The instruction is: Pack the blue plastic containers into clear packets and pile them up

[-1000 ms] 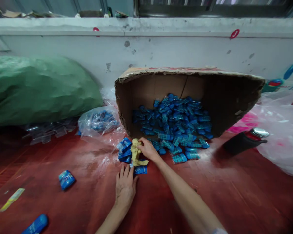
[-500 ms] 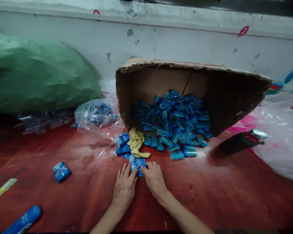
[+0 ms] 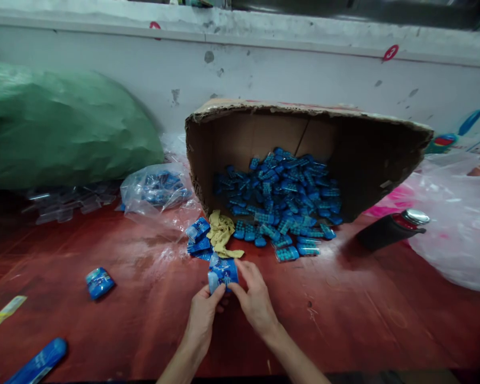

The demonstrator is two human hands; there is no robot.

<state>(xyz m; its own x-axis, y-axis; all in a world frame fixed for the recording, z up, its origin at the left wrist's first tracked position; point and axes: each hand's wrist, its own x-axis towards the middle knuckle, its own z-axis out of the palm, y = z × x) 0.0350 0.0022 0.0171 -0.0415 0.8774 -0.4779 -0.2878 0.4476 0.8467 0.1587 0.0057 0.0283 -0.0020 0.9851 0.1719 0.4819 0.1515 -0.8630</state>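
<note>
I have the left hand [image 3: 202,317] closed lightly on the lower edge of a flat blue packet [image 3: 223,272], thumb on top, fingers curled partly out of sight beneath. The right hand [image 3: 257,301], half open, pinches the packet's right side between thumb and forefinger. Holding it from both sides probably stops it folding. The packet is toward the middle of the near edge of the table [image 3: 344,320]; I cannot tell whether it touches the wood. Just beyond lie a crumpled yellow cloth [image 3: 221,232] and a small stack of blue packets [image 3: 199,240], apparently placed within reach. Toward the far edge, a cardboard box [image 3: 260,130] opens toward me, likely to keep its pile of blue packs [image 3: 288,181] accessible.
</note>
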